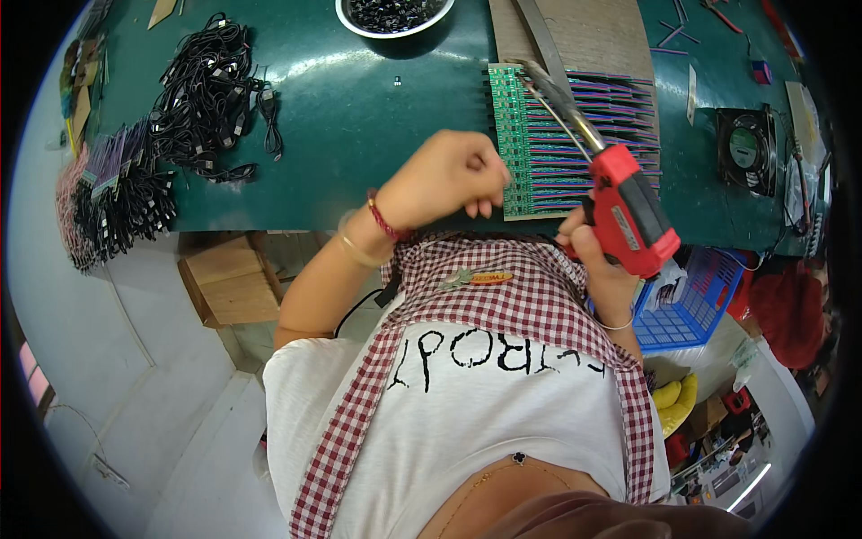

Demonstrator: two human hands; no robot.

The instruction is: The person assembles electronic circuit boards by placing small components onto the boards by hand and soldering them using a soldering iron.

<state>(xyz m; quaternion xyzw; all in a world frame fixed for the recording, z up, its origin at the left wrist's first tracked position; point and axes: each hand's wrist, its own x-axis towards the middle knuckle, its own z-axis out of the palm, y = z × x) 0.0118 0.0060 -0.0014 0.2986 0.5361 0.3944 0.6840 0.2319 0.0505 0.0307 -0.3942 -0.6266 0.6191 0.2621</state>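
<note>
My right hand [597,256] is wrapped round the handle of a red and black soldering gun [633,211]. The gun's metal barrel points up and left, its tip over the far end of a green circuit board panel [510,135]. Rows of thin coloured wires [593,135] run rightward from that panel. My left hand [453,180] is closed, its fingers curled at the panel's left edge; what they hold, if anything, is hidden. Beneath the wires and beyond them is a brown board [620,36], with a long metal bar [541,40] on its far part.
A white bowl [395,34] of small black parts stands at the back of the green table [350,117]. Bundled black cables [211,99] lie at the left. A black fan [747,151] sits at the right, above a blue crate [687,301] below the table edge.
</note>
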